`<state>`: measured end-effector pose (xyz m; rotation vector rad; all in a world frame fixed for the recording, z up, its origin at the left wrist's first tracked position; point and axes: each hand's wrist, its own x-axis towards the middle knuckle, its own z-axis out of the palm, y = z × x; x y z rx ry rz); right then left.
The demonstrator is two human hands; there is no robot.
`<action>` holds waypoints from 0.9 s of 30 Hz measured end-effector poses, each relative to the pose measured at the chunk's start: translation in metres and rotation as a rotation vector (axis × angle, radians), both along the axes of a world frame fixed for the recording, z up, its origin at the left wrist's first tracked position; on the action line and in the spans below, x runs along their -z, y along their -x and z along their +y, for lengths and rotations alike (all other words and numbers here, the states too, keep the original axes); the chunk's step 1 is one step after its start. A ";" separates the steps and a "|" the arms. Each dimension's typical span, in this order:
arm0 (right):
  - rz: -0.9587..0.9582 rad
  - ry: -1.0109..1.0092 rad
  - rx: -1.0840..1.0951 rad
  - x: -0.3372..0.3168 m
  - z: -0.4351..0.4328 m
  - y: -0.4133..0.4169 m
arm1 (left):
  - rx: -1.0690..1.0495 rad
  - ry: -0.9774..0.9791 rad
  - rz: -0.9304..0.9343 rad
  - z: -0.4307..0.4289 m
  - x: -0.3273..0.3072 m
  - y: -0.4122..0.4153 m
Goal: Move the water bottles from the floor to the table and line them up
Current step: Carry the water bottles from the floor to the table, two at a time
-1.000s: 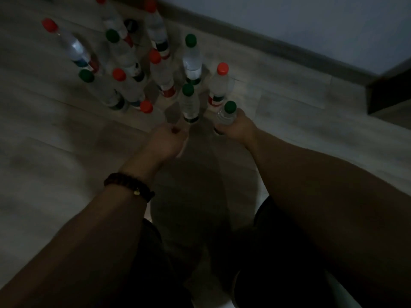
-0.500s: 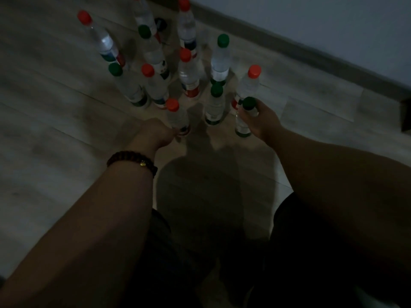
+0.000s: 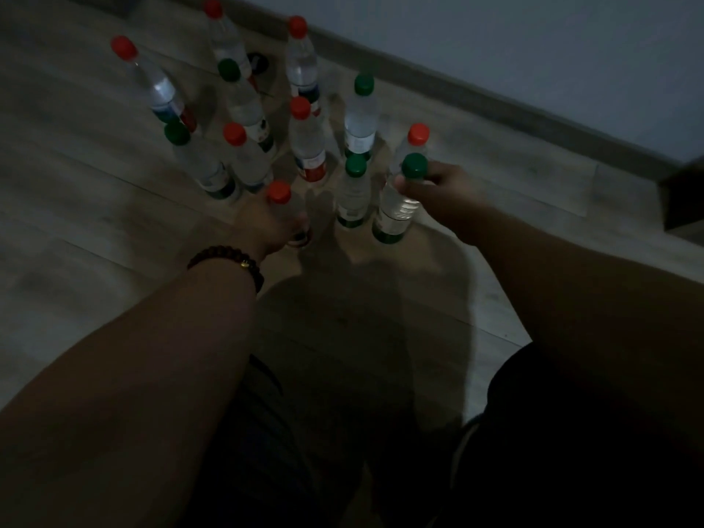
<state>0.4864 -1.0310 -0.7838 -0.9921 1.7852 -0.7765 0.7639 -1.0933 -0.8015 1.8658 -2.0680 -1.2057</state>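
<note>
Moved since the earlier frame: your left hand point(image 3: 266, 222) advanced onto the near red-capped bottle point(image 3: 278, 192) and wrapped its body. Your right hand point(image 3: 438, 188) pinched the neck of the near-right green-capped bottle point(image 3: 398, 207). Both bottles appeared to be on the floor point(image 3: 95, 222); no table was in view. Advice: you should have lifted straight up, clear of neighbours. Count: seven red caps, five green, twelve bottles.

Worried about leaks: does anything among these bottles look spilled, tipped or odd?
No spill shows; the clear plastic bottles stand upright. A small dark round object lies on the wooden floor among them, too dim to identify.
</note>
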 end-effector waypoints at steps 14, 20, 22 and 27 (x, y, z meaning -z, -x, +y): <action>-0.198 0.140 -0.028 -0.080 0.029 -0.017 | -0.003 0.150 0.027 0.032 -0.046 0.005; -0.058 0.127 -0.034 -0.235 0.064 -0.030 | 0.039 0.259 0.165 0.072 -0.218 0.002; -0.001 0.131 -0.049 -0.300 0.075 -0.032 | 0.056 0.290 0.179 0.087 -0.296 0.002; -0.042 0.173 -0.026 -0.497 0.110 -0.050 | 0.052 0.151 0.265 0.131 -0.499 0.004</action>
